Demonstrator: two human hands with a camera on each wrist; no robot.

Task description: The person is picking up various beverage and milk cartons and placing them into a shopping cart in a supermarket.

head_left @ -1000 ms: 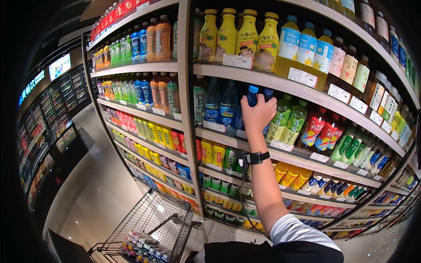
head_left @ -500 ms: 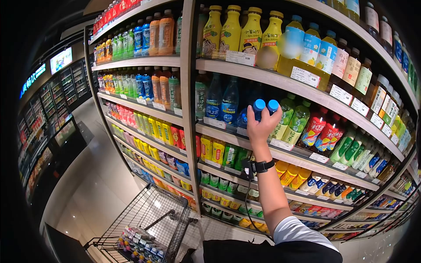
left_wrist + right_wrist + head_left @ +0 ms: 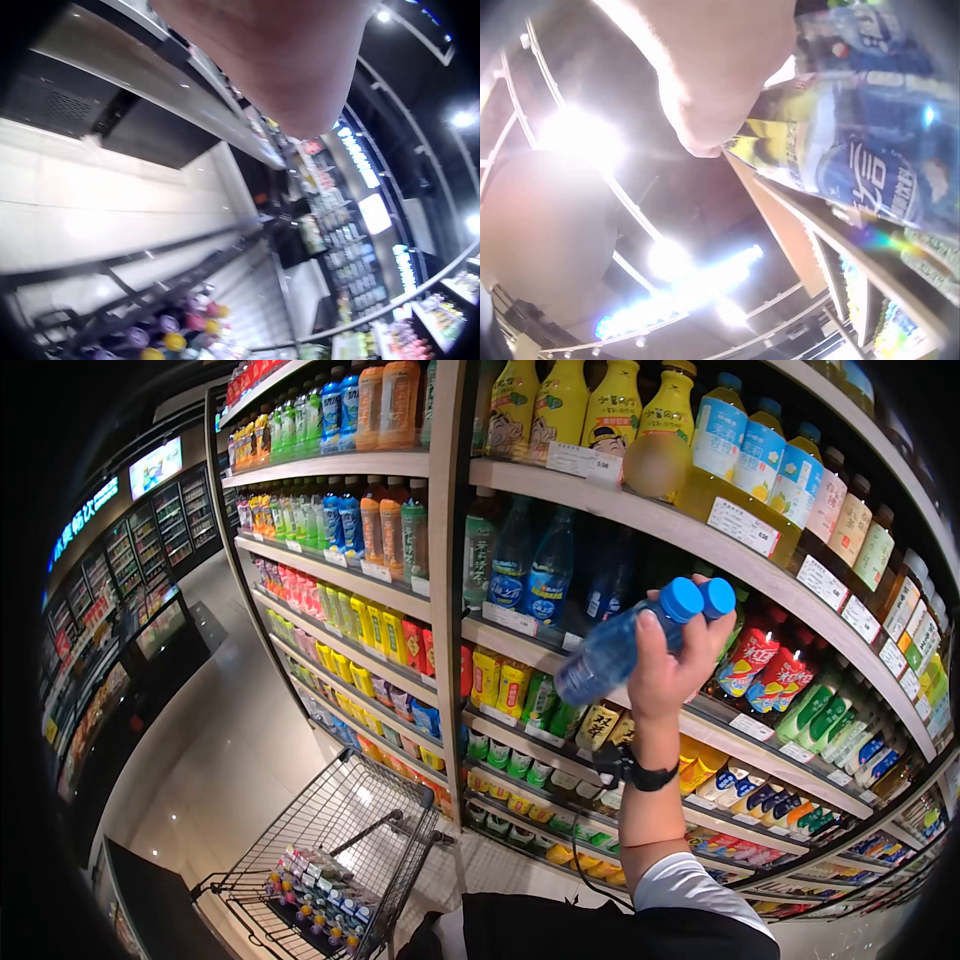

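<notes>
Blue plastic fills the person's right hand (image 3: 680,660): its fingers and thumb are curled round the upper parts of two bottles (image 3: 610,652), gripping both at once. Their round blue caps (image 3: 683,598) sit side by side just above the fingers. The one bottle body that shows clearly slants down to the left, its base pointing towards the shelf board (image 3: 520,632). The bottles are off the board, held in the air in front of the drinks rack at about the height of the row of blue-labelled bottles (image 3: 515,565). Red-labelled bottles (image 3: 755,655) stand just behind the hand on the right. In the right wrist view a blue-and-white label (image 3: 870,180) lies close under the heel of the hand, and ceiling lights glare beyond it.

A black wrist strap (image 3: 640,772) circles the raised arm, and a white sleeve (image 3: 690,885) covers the upper arm. On the board above stand yellow bottles (image 3: 560,400) with white price tags (image 3: 741,526) along the edge.

The left hand (image 3: 285,60) shows only as a patch of skin at the top of the left wrist view. Its fingers are out of sight, so it is not possible to tell whether it is spread or curled. Below it stands a wire shopping cart (image 3: 330,850) with small bottles with coloured tops (image 3: 174,341) in its basket, on a pale tiled floor (image 3: 230,780).
</notes>
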